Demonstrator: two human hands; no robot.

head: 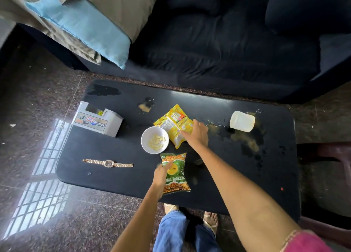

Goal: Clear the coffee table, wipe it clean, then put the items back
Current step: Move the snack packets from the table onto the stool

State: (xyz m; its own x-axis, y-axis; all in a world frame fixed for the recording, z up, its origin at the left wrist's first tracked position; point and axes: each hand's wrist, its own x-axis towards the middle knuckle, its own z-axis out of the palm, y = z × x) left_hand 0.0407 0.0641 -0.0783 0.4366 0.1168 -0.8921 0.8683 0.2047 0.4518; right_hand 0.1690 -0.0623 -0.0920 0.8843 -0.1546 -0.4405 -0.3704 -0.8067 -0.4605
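Note:
A black coffee table point(106, 143) carries brown spill patches. My left hand point(161, 173) grips the left side of a green and orange snack packet point(176, 177) near the table's front edge. My right hand point(197, 133) holds the right edge of a yellow packet point(173, 123) lying at the middle. A white bowl point(154, 139) with pale snack pieces sits between the two packets, just left of the yellow one. A gold wristwatch point(108, 163) lies flat at the front left. A white cup point(242, 121) lies tipped on its side at the right, in a brown puddle.
A grey open box point(98, 121) with stickers stands at the table's left end. A dark blue sofa point(218, 42) runs behind the table, with a blue and grey cloth point(85, 23) draped at the back left. My feet point(210, 220) are at the near edge on polished stone floor.

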